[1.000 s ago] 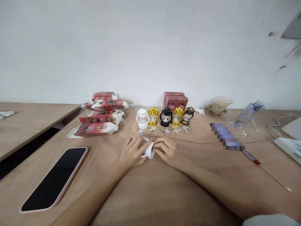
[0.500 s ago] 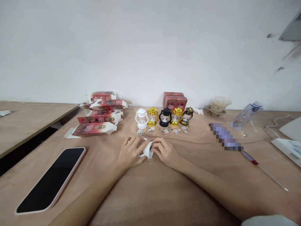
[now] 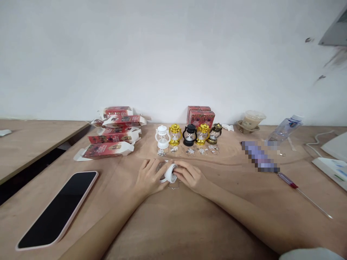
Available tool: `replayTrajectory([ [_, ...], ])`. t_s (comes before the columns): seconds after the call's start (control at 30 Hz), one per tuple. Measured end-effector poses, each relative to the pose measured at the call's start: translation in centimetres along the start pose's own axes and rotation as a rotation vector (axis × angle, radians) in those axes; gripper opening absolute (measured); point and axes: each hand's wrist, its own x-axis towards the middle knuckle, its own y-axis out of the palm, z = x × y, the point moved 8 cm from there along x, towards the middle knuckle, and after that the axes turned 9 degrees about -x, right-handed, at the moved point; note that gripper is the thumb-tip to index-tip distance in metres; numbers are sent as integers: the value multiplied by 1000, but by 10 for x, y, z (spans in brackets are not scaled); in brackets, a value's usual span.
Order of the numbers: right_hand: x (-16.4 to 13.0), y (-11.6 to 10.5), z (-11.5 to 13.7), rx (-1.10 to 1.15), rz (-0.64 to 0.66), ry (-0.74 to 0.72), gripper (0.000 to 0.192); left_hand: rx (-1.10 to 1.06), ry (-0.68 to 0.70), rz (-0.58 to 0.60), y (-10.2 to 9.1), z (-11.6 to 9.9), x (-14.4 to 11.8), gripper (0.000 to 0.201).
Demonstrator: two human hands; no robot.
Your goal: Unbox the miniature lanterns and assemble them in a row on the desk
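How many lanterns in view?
6: upright row, left to right: white lantern, gold lantern, black lantern, second gold lantern, bronze lantern; held white lantern, tipped sideways in left hand, right hand at its end. Red boxes may hide more.

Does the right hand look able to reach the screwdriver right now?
Probably yes: nothing visible stands between the right hand and the screwdriver, though that hand is occupied at the white lantern the left hand holds.
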Motion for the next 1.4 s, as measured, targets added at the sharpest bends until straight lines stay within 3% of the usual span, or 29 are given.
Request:
replayTrajectory([
  [0.43,-1,4,-3,71,29,8,12,-6,-61,-8,-3,1,3,41],
  [0.63,-1,8,-14,155,68,138,13,-25,-94,0,-1,3,3,21],
  [0.9,-8,21,-28,265,161,281,13,-30,-122,22,1,7,2,28],
  [1.1,-8,22,-25,284,162,269,19,-58,-112,14,2,7,1,26],
  [1.4,-12,23,-22,206,144,230,14,-43,-116,41,6,7,0,23],
])
